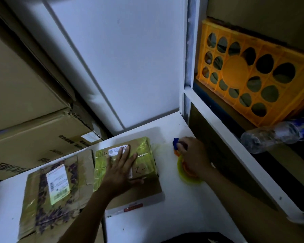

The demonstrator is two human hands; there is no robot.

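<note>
A cardboard parcel [144, 149] wrapped in yellow-green tape lies on the white table [179, 204], on top of a flatter box. My left hand [120, 171] rests flat on the parcel with straight, spread fingers, partly covering its white label. To the right, my right hand [194, 155] grips a tape dispenser [182, 170] with a yellow tape roll, an orange body and a blue tip; the hand hides most of it. The dispenser sits on the table beside the parcel.
A second taped parcel [54, 192] with a label lies at the left. Stacked cardboard boxes [33, 134] stand behind it. On the shelf at right are an orange plastic crate [253, 71] and an empty water bottle [277, 134] lying down.
</note>
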